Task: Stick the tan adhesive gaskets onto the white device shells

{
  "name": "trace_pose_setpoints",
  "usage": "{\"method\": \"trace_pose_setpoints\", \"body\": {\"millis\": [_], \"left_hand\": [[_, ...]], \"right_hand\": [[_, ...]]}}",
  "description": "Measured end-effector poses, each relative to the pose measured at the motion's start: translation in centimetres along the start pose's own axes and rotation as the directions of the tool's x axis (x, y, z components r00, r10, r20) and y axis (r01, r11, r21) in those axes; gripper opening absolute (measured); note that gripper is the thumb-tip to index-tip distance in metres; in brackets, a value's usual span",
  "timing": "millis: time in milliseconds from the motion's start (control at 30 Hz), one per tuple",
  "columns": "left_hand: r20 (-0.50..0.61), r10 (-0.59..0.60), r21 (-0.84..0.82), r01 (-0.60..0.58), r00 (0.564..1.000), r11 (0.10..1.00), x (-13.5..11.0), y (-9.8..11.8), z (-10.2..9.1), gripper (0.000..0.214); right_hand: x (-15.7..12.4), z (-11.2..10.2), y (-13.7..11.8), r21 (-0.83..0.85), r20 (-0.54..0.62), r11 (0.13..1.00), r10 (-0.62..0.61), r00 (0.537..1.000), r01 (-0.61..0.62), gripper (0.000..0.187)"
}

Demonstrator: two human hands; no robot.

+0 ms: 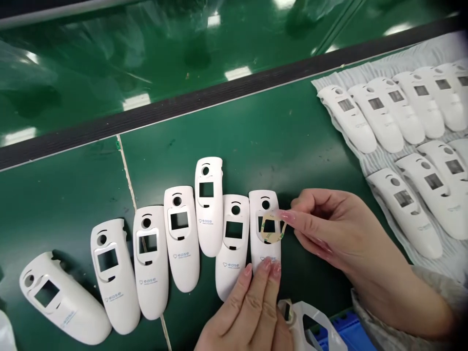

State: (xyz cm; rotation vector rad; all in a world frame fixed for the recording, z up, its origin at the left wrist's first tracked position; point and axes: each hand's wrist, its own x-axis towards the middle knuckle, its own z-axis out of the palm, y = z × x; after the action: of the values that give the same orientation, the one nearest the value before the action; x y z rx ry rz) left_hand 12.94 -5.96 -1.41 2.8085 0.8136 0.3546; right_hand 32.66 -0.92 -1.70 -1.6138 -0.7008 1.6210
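Observation:
My right hand (325, 229) pinches a yellowish adhesive sticker (271, 235) with a square cut-out and green print. The sticker overlaps the window of the rightmost white plastic housing (263, 200) in the row. On that housing's lower end rest the outstretched fingers of my left hand (252, 307), close together; its thumb is hidden. Just left lies another white housing (231, 253), its lower edge beside my left fingers. More housings of this kind, such as the raised one (209, 209), fan out leftward, each with a round hole, a square window and "ease" lettering.
Rows of similar white housings (405, 214) lie on a striped soft sheet (387, 161) at the right. A dark strip (175, 107) crosses the green table (263, 136). Near the bottom edge are a blue bin (351, 331) and white looped material (314, 312).

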Motion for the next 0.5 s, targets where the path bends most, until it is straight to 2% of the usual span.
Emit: {"method": "trace_pose_setpoints", "body": {"millis": [100, 167, 300, 500], "left_hand": [[-0.026, 0.122, 0.021, -0.122, 0.992, 0.992, 0.1, -0.9, 0.1, 0.035], [-0.042, 0.164, 0.035, -0.162, 0.986, 0.986, 0.1, -1.2, 0.2, 0.032], [-0.034, 0.163, 0.050, -0.161, 0.986, 0.986, 0.2, -1.3, 0.0, 0.029], [0.006, 0.157, 0.022, -0.157, 0.988, 0.987, -0.2, -1.2, -0.2, 0.029]], "right_hand": [[-0.1, 0.2, 0.0, 0.012, -0.005, 1.000, -0.005, 1.000, 0.005, 0.035], [-0.2, 0.5, -0.1, 0.029, -0.026, 1.000, -0.006, 1.000, 0.007, 0.036], [-0.4, 0.8, -0.3, 0.002, -0.061, 1.000, -0.023, 0.998, 0.024, 0.037], [-0.4, 0.6, -0.2, -0.035, -0.046, 0.998, -0.049, 0.998, 0.047, 0.036]]}}
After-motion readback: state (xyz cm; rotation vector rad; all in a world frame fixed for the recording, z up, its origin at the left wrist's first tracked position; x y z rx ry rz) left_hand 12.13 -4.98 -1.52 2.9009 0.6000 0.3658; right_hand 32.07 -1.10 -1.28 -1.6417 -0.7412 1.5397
